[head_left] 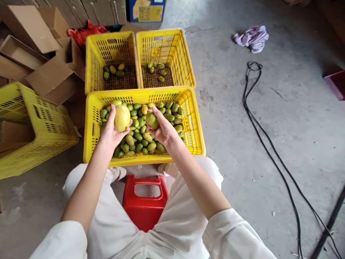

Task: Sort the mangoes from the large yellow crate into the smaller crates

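Note:
My left hand (111, 133) is closed round a large pale yellow fruit (122, 117), held over the near yellow crate (140, 160). My right hand (163, 130) grips a smaller green-yellow fruit (152, 120) over the same crate. That crate is filled with several green and yellowish fruits (142, 138). Behind it stand two more yellow crates: the left one (93, 64) holds a few larger fruits, the right one (185, 61) a few small ones. I sit on a red stool (145, 203).
An empty yellow crate (29, 126) lies tilted at the left, with cardboard boxes (40, 54) behind it. A black cable (269, 151) runs across the concrete floor on the right. A crumpled cloth (252, 37) lies at the back right.

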The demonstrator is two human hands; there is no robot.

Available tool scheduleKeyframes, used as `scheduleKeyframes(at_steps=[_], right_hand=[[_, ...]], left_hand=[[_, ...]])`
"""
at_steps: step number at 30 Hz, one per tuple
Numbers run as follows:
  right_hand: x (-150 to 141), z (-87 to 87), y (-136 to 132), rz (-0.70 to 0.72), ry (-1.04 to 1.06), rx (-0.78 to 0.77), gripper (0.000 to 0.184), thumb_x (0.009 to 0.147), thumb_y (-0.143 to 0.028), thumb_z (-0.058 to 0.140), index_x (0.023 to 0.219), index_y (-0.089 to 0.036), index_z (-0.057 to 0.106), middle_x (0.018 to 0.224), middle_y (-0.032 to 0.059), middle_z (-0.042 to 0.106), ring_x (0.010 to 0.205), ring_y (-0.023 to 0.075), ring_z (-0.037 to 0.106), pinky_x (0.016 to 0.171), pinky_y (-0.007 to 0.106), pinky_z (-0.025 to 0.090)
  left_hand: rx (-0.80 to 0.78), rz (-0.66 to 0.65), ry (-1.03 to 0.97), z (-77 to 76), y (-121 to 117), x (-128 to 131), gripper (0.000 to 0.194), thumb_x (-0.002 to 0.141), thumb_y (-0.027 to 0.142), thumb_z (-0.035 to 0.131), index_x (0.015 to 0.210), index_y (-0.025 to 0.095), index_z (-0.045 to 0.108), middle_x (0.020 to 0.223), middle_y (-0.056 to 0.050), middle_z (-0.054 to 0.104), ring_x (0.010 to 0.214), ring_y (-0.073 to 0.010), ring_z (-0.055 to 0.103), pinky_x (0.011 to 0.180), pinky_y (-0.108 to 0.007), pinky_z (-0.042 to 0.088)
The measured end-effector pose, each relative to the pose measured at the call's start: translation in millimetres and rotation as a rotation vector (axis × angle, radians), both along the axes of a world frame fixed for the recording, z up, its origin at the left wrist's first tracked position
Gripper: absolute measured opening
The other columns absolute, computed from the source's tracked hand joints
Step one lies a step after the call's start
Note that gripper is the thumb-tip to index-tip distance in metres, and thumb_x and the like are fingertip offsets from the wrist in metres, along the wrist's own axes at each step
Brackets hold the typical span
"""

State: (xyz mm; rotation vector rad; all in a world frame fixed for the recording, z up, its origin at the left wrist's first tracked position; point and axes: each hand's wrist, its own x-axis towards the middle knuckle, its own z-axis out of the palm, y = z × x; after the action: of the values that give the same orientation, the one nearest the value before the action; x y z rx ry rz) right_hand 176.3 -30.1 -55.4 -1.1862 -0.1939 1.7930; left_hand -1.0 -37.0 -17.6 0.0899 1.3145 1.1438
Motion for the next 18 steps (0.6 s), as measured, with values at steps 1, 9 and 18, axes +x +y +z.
scheduleKeyframes(at_steps=[1, 9, 18], right_hand=[[-1, -0.9, -1, -0.012, -0.019, 0.005, 0.022, 0.092, -0.040, 0.092, 0.102, -0.029, 0.076, 0.101, -0.0014, 0.080, 0.095, 0.0187, 0.077, 0.067, 0.024, 0.059], [-1, 0.0, -1, -0.016, -0.002, -0.037, 0.033, 0.078, -0.019, 0.098, 0.100, -0.027, 0.075, 0.095, -0.0040, 0.081, 0.094, 0.0172, 0.075, 0.082, 0.029, 0.057], [-2, 11.0, 0, -0.022, 0.067, -0.008, 0.034, 0.081, -0.032, 0.099, 0.092, -0.027, 0.067, 0.087, -0.0049, 0.072, 0.079, 0.0151, 0.071, 0.062, 0.023, 0.050]], left_hand=[[0.011, 0.000, 0.000, -1.6, 0, 0, 0.039, 0.102, 0.064, 0.086, 0.113, 0.028, 0.077, 0.103, -0.007, 0.083, 0.113, -0.0314, 0.082, 0.071, -0.028, 0.062], [0.130, -0.013, -0.002, -15.2, -4, -2, 0.036, 0.085, 0.032, 0.102, 0.111, 0.026, 0.078, 0.119, -0.004, 0.085, 0.101, -0.0179, 0.080, 0.075, -0.021, 0.058], [0.194, -0.081, -0.054, -14.7, -3, 0, 0.031, 0.080, 0.037, 0.092, 0.102, 0.023, 0.077, 0.107, -0.007, 0.084, 0.091, -0.0207, 0.078, 0.068, -0.024, 0.057]])
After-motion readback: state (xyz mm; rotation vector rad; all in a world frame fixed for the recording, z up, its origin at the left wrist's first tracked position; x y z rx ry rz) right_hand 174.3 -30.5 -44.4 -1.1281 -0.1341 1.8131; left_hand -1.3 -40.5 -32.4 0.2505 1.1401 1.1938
